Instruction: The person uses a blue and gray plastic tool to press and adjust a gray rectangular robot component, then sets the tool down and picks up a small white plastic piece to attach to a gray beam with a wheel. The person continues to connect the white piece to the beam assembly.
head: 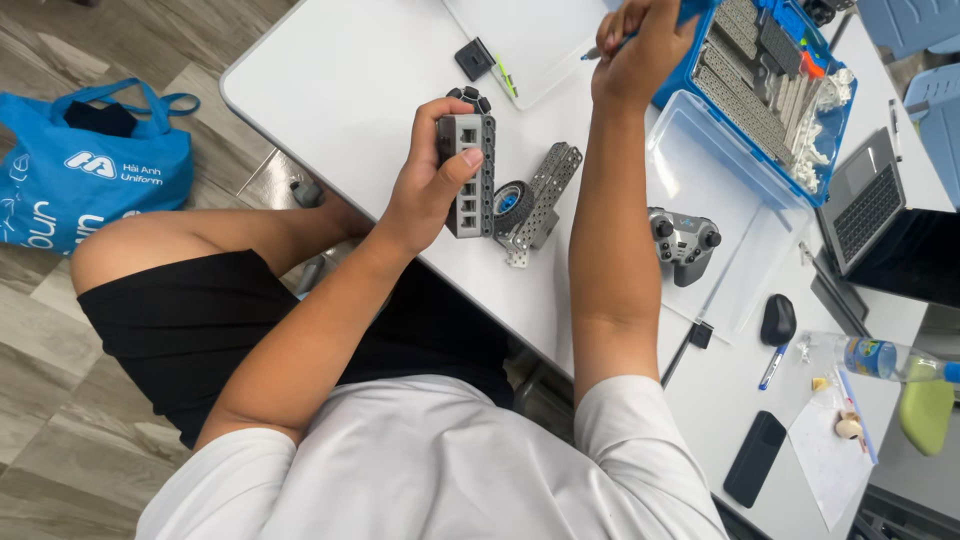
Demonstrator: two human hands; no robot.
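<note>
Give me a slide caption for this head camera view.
Left hand holds a grey ported block; right hand reaches into the blue parts case.

White table point(350, 70) on grey wood-plank floor point(40, 400), blue bag point(90, 165) on the floor left, blue chair point(915, 25) far right, even light.

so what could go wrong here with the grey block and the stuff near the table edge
The left hand holds the grey port block alone, close to the table edge; a slip could drop it to the floor. The wheel and perforated plate lie beside it, and a nudge from either forearm might push them off. The right hand reaches into the blue parts case, so small pieces may spill.
</note>
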